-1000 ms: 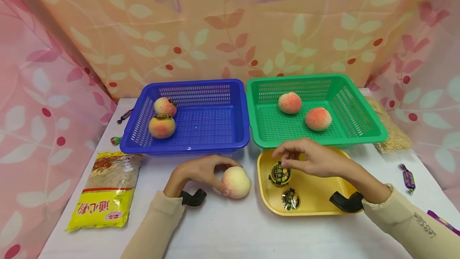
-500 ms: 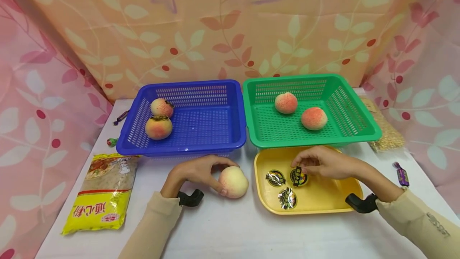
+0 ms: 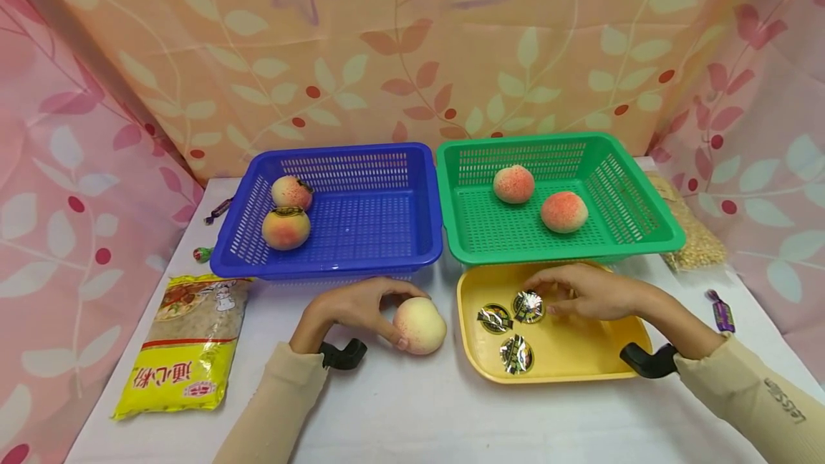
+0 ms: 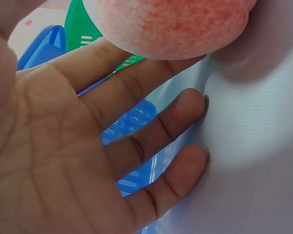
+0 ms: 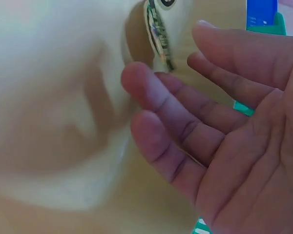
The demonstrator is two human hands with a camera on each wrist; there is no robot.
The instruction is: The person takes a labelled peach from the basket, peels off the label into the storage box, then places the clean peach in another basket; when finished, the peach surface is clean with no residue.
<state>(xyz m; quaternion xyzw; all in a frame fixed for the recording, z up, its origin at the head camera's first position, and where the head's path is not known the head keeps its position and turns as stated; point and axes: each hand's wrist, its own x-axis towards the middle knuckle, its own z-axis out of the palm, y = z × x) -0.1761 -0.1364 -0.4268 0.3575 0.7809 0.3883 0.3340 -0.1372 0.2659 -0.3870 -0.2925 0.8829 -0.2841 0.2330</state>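
Observation:
My left hand (image 3: 361, 306) holds a pale peach (image 3: 420, 326) between thumb and fingers on the white cloth. In the left wrist view the peach (image 4: 176, 27) shows its red side above the other, outstretched fingers. Over the yellow tray (image 3: 580, 364) is my right hand (image 3: 586, 292), its thumb and fingers apart. Just beside those fingertips lies a round black-and-gold fruit sticker (image 3: 528, 306). The right wrist view shows this sticker (image 5: 159, 39) edge-on, clear of the fingers. Two more stickers lie in the tray, one left (image 3: 495, 319) and one nearer the front (image 3: 517, 354).
A blue basket (image 3: 341, 267) holds two peaches with black labels (image 3: 286, 228). In the green basket (image 3: 567, 258) are two plain peaches (image 3: 563, 212). A yellow food packet (image 3: 183, 349) lies left; a grain bag (image 3: 696, 242) and purple candy (image 3: 720, 312) lie right.
My right hand moved right and slightly down over the tray, and the sticker it pinched half a second ago now lies in the tray. My left hand keeps its hold on the peach.

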